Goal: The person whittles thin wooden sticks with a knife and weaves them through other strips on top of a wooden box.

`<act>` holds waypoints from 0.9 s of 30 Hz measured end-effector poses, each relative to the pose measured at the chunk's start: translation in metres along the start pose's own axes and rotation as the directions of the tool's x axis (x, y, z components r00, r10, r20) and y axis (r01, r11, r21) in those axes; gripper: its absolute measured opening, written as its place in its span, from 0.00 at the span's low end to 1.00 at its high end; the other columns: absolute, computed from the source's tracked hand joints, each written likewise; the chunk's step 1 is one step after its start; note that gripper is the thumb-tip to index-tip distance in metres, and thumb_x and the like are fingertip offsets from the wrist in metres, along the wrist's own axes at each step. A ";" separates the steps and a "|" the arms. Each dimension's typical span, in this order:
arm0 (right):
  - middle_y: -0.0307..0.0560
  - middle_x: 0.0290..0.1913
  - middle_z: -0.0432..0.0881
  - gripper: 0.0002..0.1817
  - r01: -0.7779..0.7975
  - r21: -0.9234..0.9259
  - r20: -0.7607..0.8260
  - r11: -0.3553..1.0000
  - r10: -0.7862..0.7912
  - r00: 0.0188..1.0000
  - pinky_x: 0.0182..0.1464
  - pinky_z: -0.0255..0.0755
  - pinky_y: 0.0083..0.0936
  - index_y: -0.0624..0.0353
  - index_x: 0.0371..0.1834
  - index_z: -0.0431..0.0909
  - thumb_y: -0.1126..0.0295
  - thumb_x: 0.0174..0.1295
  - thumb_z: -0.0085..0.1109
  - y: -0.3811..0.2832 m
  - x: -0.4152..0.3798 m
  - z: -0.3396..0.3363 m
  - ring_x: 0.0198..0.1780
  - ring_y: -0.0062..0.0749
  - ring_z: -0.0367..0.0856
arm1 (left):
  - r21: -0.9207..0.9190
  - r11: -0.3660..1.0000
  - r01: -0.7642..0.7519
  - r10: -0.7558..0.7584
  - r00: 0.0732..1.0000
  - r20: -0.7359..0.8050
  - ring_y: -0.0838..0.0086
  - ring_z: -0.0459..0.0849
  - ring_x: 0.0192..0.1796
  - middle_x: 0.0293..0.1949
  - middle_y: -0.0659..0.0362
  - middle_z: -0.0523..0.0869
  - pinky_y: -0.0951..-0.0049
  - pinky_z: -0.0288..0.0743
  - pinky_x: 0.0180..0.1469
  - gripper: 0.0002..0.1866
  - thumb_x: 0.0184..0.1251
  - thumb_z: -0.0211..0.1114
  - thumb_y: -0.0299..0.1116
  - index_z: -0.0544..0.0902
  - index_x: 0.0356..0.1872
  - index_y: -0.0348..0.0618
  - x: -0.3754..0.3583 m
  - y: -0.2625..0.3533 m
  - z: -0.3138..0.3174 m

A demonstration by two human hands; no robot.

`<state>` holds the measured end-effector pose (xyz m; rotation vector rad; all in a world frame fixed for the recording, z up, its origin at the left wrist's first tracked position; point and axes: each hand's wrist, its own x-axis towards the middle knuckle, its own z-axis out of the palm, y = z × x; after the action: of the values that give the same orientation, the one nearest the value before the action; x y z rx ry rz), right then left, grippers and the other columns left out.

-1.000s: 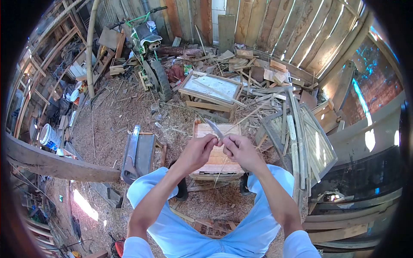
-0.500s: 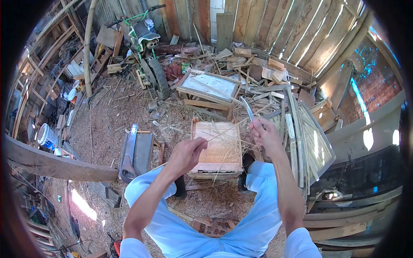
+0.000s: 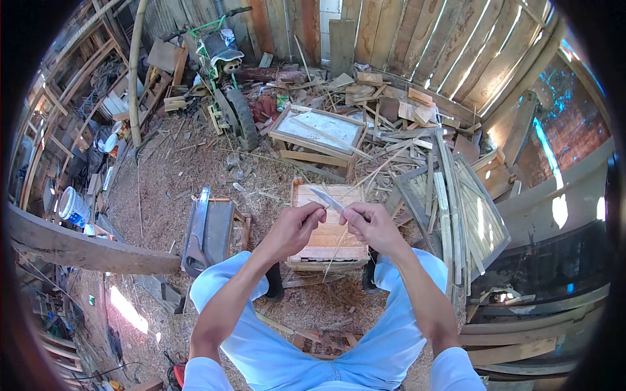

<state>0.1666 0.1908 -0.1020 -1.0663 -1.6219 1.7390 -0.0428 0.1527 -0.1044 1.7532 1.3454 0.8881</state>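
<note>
One knife (image 3: 331, 201) | clamped in right hand (image 3: 373, 225) | just beside left hand (image 3: 292, 228) | left pinched closed, contents unclear

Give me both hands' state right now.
Left hand: closed, fingers pinched; can't tell on what.
Right hand: closed, holding a knife.

A small knife (image 3: 331, 201) with a smooth, silvery blade was in the right hand (image 3: 366, 225), tilted, its tip toward the upper left. The left hand (image 3: 297, 228) pinched a thin, pale strip (image 3: 378, 171), which slanted toward the upper right, beyond the blade. Both were above a low wooden box (image 3: 326, 237) with a light, planked top, where loose slivers (image 3: 337, 246) lay scattered.
</note>
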 end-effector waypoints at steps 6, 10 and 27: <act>0.29 0.19 0.66 0.15 0.141 -0.025 -0.055 0.990 -0.142 0.988 0.21 0.52 0.15 0.60 0.31 0.78 0.61 0.70 0.51 0.012 0.004 -0.004 0.18 0.13 0.58 | -0.011 1.000 0.019 -0.019 1.000 0.001 0.78 0.65 0.21 0.18 0.59 0.70 0.73 0.61 0.25 0.09 0.71 0.54 0.31 0.77 0.33 0.38 -0.001 0.001 -0.001; 0.29 0.19 0.65 0.14 0.033 0.036 -0.305 0.999 -0.020 0.952 0.20 0.52 0.14 0.59 0.31 0.77 0.61 0.70 0.51 -0.007 -0.002 -0.045 0.18 0.12 0.58 | 0.061 0.998 0.015 -0.016 1.000 0.011 0.75 0.66 0.20 0.17 0.55 0.72 0.71 0.62 0.24 0.08 0.70 0.55 0.31 0.78 0.34 0.38 -0.016 -0.005 -0.012; 0.33 0.21 0.69 0.14 0.086 0.199 -0.086 0.976 -0.070 0.994 0.20 0.54 0.12 0.59 0.52 0.75 0.63 0.73 0.46 -0.004 0.002 -0.006 0.19 0.11 0.60 | 0.090 0.991 -0.098 0.109 0.986 -0.125 0.70 0.76 0.23 0.24 0.53 0.81 0.71 0.70 0.28 0.07 0.69 0.57 0.28 0.82 0.41 0.37 -0.002 0.005 0.008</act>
<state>0.1702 0.1967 -0.0983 -0.9491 -1.3860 1.7456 -0.0339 0.1487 -0.1045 1.8709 1.4025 1.0326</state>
